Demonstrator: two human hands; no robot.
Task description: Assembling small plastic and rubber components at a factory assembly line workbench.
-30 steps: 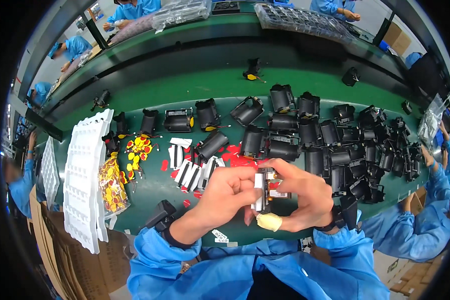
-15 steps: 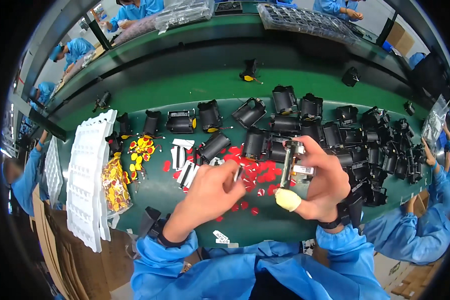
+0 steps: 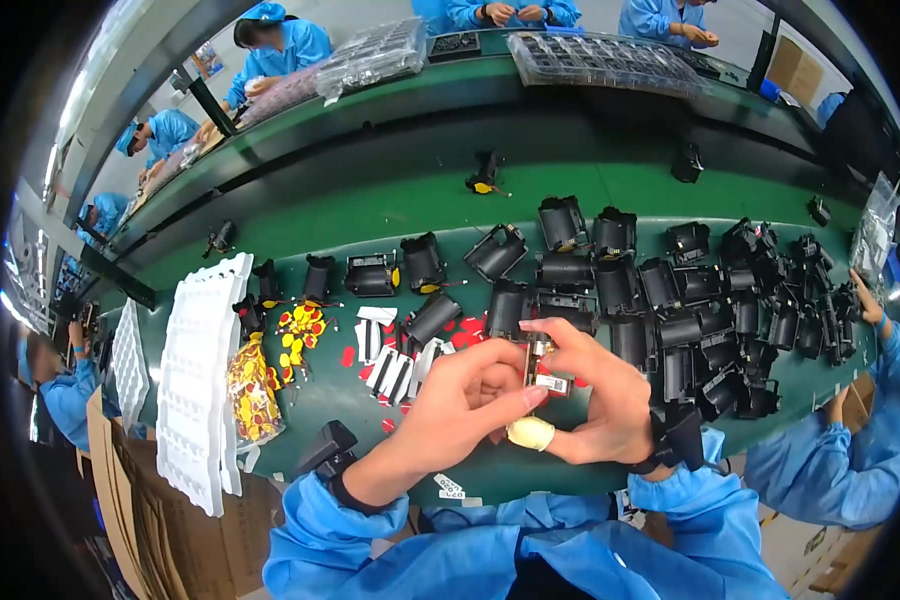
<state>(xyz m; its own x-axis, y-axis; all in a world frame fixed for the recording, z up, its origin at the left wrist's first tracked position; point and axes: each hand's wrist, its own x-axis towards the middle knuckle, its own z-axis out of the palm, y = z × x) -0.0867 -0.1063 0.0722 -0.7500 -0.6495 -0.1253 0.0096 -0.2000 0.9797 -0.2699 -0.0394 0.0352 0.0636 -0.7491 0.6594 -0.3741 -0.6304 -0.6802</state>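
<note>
— Came back with the left hand [image 3: 460, 405] since half a second ago, and lowered the right hand [image 3: 610, 405] to meet it around the small assembly [image 3: 543, 372].

— Gripping how?

— Pinching the assembly from both sides: right fingers and thumb curved about its right flank, yellow fingertip cover [image 3: 531, 433] just below it, left thumb against its left edge. Can't tell what, if anything, sits hidden in the left curl.

— And the step?

— Probably working on the assembly between both hands. Calls next, at a guess, for a steady right hold and careful left thumb pressure.

— Materials, going outward?

— Shiny metal and a pale label [image 3: 553, 384] on the assembly. Beyond it to the left, flat red discs [image 3: 464, 338] and stiff white strips [image 3: 380, 374]. Beyond and right of it, rounded, hollow black plastic housings [image 3: 620, 285], heaped. Farther left of it, yellow-and-red discs [image 3: 293, 335] with thin wires, a crinkled clear bag [image 3: 253, 395], then moulded white trays [image 3: 195, 390]. Beneath it, smooth green bench [image 3: 340, 440].
</note>
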